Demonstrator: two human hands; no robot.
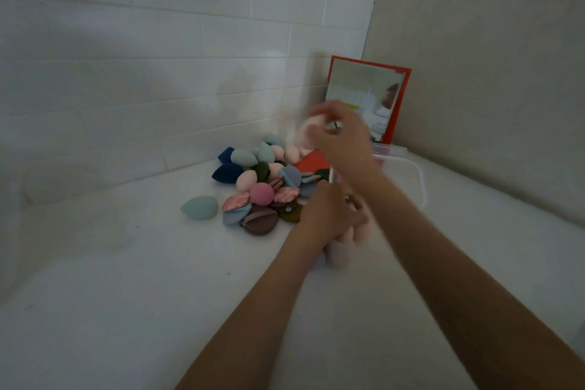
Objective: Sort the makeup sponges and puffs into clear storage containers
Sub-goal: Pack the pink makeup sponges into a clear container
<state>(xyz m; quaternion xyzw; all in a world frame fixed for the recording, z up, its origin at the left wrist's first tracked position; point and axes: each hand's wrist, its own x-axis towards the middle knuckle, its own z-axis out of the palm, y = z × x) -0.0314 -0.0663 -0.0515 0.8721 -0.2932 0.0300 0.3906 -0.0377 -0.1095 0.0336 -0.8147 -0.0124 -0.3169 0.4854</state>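
While both forearms are reaching in from the lower edge, the right hand (340, 133) is hovering raised above the back of the white bench (126, 310), its fingers curled around something pale pink; motion blur is hiding what that item is. The left hand (329, 212) is sitting lower, just beside the pile of sponges and puffs (262, 187), with its fingers bent over pale pink pieces (345, 244) lying against the bench; whether it is actually gripping them cannot be told. The pile is lying near the tiled wall (158, 57) and is showing navy, mint, pink and green sponges mixed with flat round puffs in brown, blue and satin pink. One mint sponge (200, 206) is lying apart, to the left of the pile. A red-framed mirror (367, 98) is leaning upright in the corner behind the right hand. A clear container (402, 161) with a white rim is sitting just right of the hands, partly hidden by the right forearm.
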